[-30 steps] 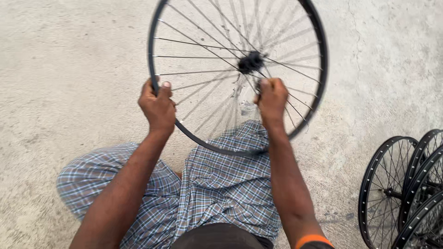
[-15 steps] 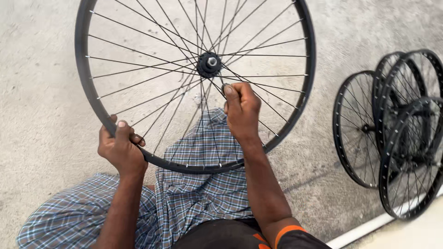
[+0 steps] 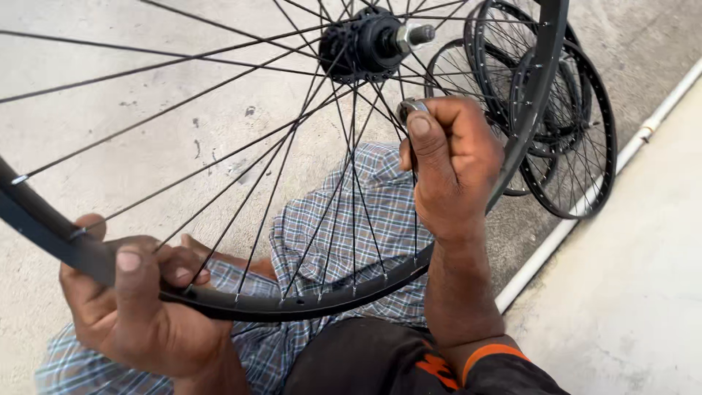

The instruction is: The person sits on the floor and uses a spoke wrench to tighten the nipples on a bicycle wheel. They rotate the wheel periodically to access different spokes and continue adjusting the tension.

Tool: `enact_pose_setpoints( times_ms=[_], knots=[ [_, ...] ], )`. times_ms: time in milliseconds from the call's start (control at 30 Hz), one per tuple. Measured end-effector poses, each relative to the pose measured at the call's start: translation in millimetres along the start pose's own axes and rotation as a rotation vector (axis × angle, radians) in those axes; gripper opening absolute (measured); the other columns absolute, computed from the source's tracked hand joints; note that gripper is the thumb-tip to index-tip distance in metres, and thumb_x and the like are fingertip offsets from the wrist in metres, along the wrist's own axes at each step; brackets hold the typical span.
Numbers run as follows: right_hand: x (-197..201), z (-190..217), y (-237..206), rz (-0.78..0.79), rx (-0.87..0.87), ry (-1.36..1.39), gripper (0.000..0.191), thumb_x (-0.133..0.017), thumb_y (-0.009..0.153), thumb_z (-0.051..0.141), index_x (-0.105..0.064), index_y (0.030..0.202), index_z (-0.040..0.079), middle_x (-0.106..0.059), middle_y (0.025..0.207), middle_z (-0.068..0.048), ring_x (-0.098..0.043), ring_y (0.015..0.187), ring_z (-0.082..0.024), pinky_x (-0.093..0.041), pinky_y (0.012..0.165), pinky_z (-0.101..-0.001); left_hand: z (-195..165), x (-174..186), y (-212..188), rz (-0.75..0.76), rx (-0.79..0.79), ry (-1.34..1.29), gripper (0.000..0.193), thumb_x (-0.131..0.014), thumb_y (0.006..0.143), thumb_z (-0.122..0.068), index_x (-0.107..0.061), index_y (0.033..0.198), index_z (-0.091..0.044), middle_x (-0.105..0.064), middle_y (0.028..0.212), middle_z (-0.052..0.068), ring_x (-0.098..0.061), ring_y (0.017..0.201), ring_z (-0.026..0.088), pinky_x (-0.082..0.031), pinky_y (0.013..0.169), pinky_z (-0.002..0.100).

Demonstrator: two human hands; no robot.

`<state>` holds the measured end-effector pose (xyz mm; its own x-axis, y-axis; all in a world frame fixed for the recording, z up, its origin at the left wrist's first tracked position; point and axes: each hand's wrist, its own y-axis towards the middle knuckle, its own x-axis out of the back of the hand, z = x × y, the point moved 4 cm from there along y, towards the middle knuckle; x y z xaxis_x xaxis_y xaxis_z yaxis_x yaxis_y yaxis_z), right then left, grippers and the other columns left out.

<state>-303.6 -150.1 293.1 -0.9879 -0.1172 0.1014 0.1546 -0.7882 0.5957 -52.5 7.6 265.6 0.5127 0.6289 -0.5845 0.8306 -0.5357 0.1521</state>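
A black bicycle wheel rim (image 3: pixel 307 301) with thin metal spokes and a black hub (image 3: pixel 365 42) fills the view, held upright above my lap. My left hand (image 3: pixel 135 300) grips the lower left part of the rim, thumb on top. My right hand (image 3: pixel 453 168) is closed around a small metal tool (image 3: pixel 409 108), pinched between thumb and fingers against a spoke just below the hub. Under the wheel lie my legs in blue checked cloth (image 3: pixel 351 219).
Several more black spoked wheels (image 3: pixel 563 139) lean together on the concrete floor at the upper right. A white pipe (image 3: pixel 585 212) runs diagonally along the floor on the right, beside a paler strip of concrete.
The wheel has come much closer and shifted left. My left hand has slid along the rim, and my right hand has risen toward the hub. The stacked wheels now sit behind the rim.
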Motion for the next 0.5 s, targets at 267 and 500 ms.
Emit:
enact_pose_setpoints(
  times_ms=[267, 500],
  knots=[
    [30, 7, -27, -0.188, -0.266, 0.035, 0.019, -0.061, 0.112, 0.016, -0.06, 0.103, -0.001, -0.069, 0.089, -0.012, -0.058, 0.061, -0.01, -0.045, 0.051, -0.024, 24, 56, 38, 0.488, 0.0, 0.262, 0.032, -0.06, 0.102, -0.001, -0.056, 0.13, 0.014, -0.066, 0.119, 0.022, -0.065, 0.088, 0.021, -0.058, 0.079, 0.031],
    [32, -17, 25, -0.239, -0.371, 0.137, 0.016, -0.06, 0.108, 0.011, -0.059, 0.096, 0.001, -0.072, 0.088, -0.017, -0.055, 0.054, -0.013, -0.037, 0.045, -0.0245, 90, 237, 74, -0.186, -0.008, 0.678, 0.023, -0.065, 0.107, -0.003, -0.061, 0.127, 0.007, -0.065, 0.117, 0.02, -0.069, 0.094, 0.022, -0.062, 0.075, 0.034]
  ],
)
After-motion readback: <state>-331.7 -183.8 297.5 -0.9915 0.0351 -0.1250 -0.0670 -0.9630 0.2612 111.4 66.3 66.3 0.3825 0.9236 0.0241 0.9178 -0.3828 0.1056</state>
